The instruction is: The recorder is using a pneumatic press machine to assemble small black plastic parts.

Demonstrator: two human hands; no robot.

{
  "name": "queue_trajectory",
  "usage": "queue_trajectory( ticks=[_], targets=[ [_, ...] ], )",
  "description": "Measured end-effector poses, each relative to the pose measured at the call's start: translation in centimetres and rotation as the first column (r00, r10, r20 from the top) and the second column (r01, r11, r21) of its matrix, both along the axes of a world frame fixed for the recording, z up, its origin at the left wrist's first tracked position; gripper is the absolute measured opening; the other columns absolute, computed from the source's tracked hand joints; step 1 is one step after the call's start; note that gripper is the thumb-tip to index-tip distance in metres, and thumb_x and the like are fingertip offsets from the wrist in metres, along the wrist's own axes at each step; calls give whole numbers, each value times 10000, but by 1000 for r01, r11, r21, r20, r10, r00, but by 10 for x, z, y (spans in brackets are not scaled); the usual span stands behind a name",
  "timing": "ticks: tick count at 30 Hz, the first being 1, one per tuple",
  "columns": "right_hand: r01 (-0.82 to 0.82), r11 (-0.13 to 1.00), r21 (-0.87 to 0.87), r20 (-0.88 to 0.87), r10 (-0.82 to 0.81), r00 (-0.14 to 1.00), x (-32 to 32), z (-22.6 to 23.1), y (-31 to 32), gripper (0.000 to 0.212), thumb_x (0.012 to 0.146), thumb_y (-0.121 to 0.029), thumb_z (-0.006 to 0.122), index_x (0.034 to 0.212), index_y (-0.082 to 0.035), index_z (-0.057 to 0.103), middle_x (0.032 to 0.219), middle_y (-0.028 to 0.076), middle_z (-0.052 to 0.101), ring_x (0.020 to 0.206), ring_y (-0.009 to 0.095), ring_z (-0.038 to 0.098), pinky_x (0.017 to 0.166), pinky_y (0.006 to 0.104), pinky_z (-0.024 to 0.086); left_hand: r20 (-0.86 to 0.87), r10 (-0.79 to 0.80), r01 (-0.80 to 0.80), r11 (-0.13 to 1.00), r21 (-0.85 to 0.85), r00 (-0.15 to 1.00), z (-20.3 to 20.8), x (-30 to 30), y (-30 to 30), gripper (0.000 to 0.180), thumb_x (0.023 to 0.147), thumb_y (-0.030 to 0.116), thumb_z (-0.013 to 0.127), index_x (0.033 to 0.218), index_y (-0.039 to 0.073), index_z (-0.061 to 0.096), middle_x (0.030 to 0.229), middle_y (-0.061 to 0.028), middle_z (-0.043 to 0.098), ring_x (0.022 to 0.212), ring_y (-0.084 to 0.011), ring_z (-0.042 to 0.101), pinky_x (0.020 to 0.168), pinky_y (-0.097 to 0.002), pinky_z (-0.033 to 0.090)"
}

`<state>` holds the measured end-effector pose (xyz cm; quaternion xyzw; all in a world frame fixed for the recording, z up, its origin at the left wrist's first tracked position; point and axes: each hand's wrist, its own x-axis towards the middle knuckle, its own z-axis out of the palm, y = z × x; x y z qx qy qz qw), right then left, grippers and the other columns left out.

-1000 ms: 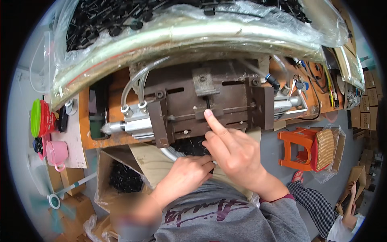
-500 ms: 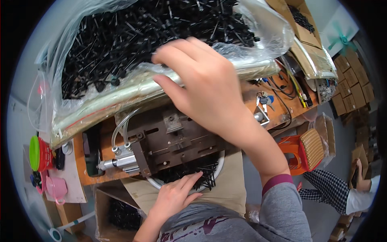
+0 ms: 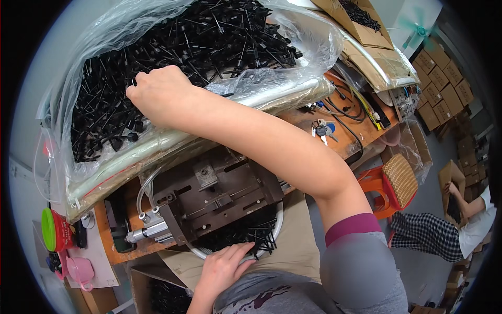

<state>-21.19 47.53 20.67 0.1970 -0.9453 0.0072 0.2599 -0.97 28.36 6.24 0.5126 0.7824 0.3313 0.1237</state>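
My right hand (image 3: 159, 97) reaches across to the left over a heap of thin black stick-like plastic parts (image 3: 193, 39) in a clear plastic bag (image 3: 319, 39). Its fingers are curled in at the near side of the heap; whatever they grip is hidden under the hand. Low in front of me, my left hand (image 3: 224, 266) lies with fingers outstretched at the near rim of a round white basin (image 3: 280, 222). Its fingertips touch similar black parts in that basin. Between the hands stands a dark metal fixture (image 3: 209, 188) with a silver air cylinder (image 3: 151, 233).
Keys (image 3: 324, 131) and cables lie on the wooden bench (image 3: 361, 138) to the right. An orange stool (image 3: 380, 188) stands beyond it. Another person (image 3: 449, 230) bends over a carton at far right. A pink cup (image 3: 80, 270) and red bucket (image 3: 63, 230) are at left.
My right hand has swung left from above the bag's near edge onto the heap, and its fingers have curled in. The left hand stays by the basin. My view has shifted slightly.
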Motion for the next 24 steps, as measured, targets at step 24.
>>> queue_trajectory(
  ticks=[24],
  targets=[
    [-47,902,-430,35,69,997,25,1,34,222,731,-66,655,947,-73,708,962,140,662,885,309,657,828,404,529,12,-3,4,1000,-25,1000,-3,6,-3,352,785,206,734,1097,70,646,971,-55,682,822,-229,675,685,-323,553]
  ],
)
